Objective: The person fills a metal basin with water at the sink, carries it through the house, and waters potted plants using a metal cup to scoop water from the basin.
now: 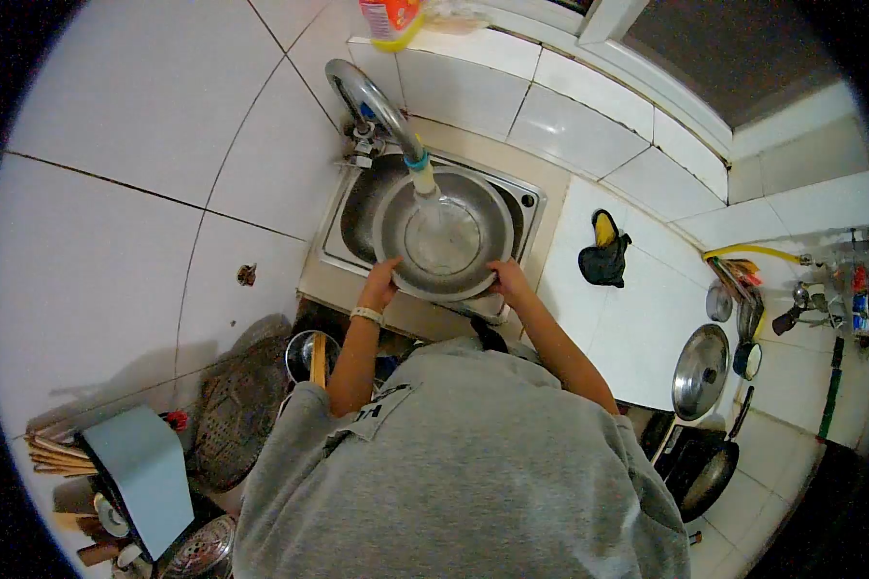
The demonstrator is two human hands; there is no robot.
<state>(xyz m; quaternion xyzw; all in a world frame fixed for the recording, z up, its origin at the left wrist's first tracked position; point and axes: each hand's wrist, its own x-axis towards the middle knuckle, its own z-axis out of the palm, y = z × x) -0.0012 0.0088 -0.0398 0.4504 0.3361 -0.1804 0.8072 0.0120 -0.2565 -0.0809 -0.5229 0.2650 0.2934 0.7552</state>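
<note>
A round stainless steel basin (493,232) sits in or just over the metal sink (352,224), tilted little if at all. Water falls into it from the curved chrome faucet (377,101), which has a pale nozzle (423,180) at its tip. Clear water lies in the bottom of the basin. My left hand (380,284) is closed on the near-left rim, a light band (366,315) around its wrist. On the near-right rim, my right hand (508,279) grips the same basin. The undersides of both hands are hidden.
A black bag-like item with a yellow part (603,261) lies on the white counter (574,314) at right. Farther right are a pot lid (702,372) and a frying pan (713,478). A bottle (393,24) stands on the ledge behind the faucet. A woven basket (237,420) leans at lower left.
</note>
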